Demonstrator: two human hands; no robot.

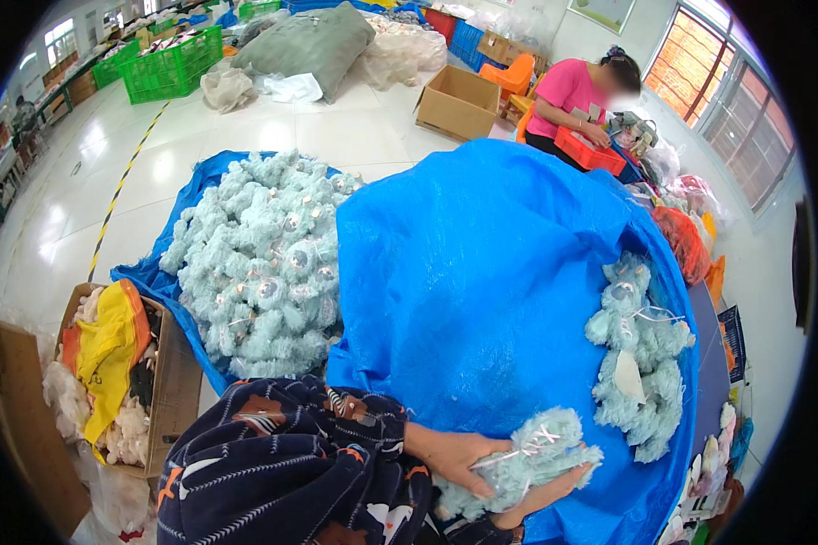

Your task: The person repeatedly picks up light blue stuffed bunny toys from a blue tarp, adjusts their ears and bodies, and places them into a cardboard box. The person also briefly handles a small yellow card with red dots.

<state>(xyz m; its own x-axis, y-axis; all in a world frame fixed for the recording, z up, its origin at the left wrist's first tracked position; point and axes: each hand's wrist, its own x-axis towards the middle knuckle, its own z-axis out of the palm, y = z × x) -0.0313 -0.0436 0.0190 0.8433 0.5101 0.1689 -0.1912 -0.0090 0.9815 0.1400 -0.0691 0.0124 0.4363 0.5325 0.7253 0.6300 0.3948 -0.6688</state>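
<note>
The left hand [462,460] grips the pale blue-green plush toy [547,438], held low over the blue sheet [454,300]; it looks light, squashy and sturdy, best grasped round the body. The right hand [543,496] also clasps it, some fingers hidden.

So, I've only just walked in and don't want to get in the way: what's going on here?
The person's left hand and right hand hold a fluffy pale-blue plush toy over the near part of a blue sheet. More plush lies on its right side, and a big heap of similar toys sits to the left. Farther back, a co-worker in pink has hands at a red tray.
</note>
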